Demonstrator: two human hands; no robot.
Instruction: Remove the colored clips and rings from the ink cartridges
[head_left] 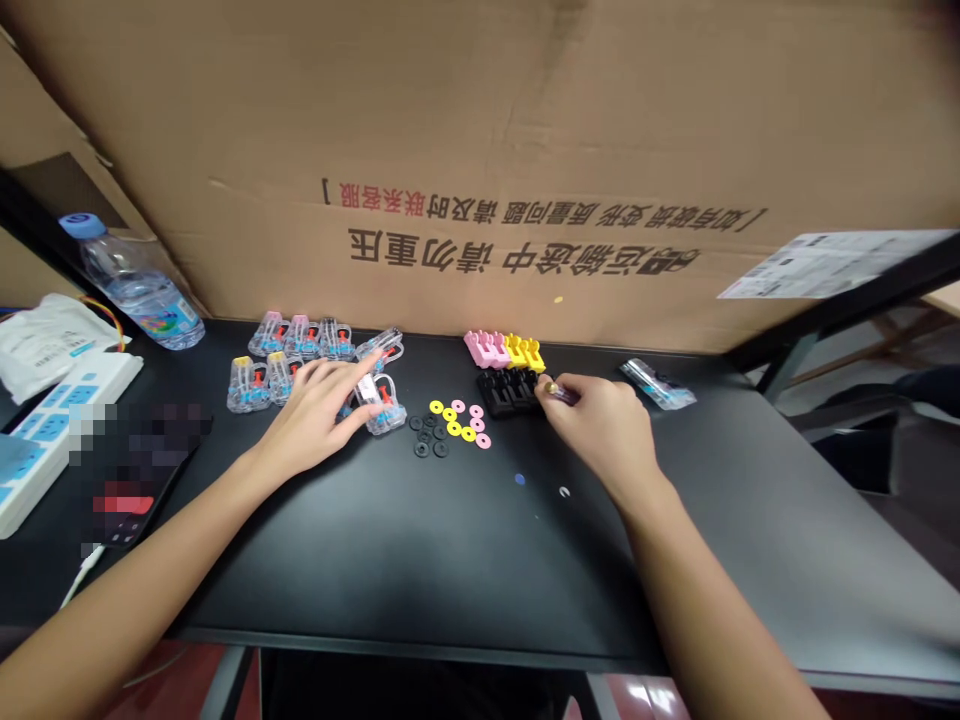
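Note:
My left hand [319, 405] lies with fingers spread over the clear plastic units, which have red and blue parts inside and looped tubes. Its thumb and index finger lie on either side of one clear unit [387, 408]; whether they touch it I cannot tell. My right hand [604, 425] is closed around a small dark rod with a brass-coloured end [553, 389], most of it hidden in the fist. This fist is beside a row of black plastic pieces [506, 393]. Behind those stand pink pieces [487, 348] and yellow pieces [525, 352].
Several black rings [422, 450], yellow rings [454, 429] and pink rings [478, 411] lie between my hands. A clear packet [657, 384] is at right. At left are a water bottle [142, 290], a power strip [71, 425] and a phone [142, 490]. A cardboard wall [465, 110] borders the back.

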